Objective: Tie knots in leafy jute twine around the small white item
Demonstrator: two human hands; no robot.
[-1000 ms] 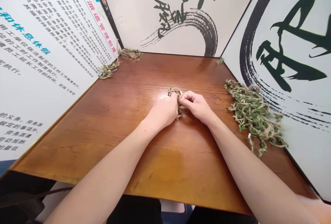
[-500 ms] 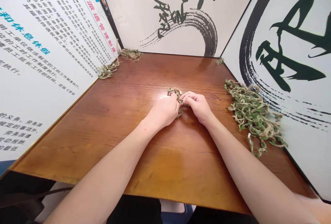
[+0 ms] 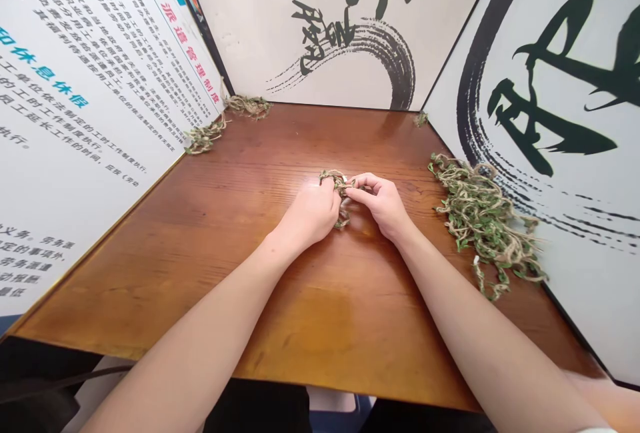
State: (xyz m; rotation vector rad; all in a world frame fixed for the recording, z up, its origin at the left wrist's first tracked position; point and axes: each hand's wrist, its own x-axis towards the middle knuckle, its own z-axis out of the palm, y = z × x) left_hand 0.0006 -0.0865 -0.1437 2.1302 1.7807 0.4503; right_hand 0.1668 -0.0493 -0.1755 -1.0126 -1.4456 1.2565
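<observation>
Head view: the left hand (image 3: pixel 310 214) and right hand (image 3: pixel 379 205) work a short leafy jute garland (image 3: pixel 336 183) just above the wooden tabletop (image 3: pixel 165 266), right fingers (image 3: pixel 363 186) pinching it. A large tangled heap (image 3: pixel 483 223) lies untouched at right; two small bunches (image 3: pixel 205 138) (image 3: pixel 247 106) sit at the far left corner.

Bright, even indoor light from above, soft glare on the glossy brown wooden surface (image 3: pixel 215 220), faint shadows under the bare left hand (image 3: pixel 310 216), bare right hand (image 3: pixel 377 203) and loop of leafy green jute twine (image 3: pixel 340 183), sharp focus, wide-angle bowing on the white printed wall panels (image 3: pixel 85 73) at the edges
</observation>
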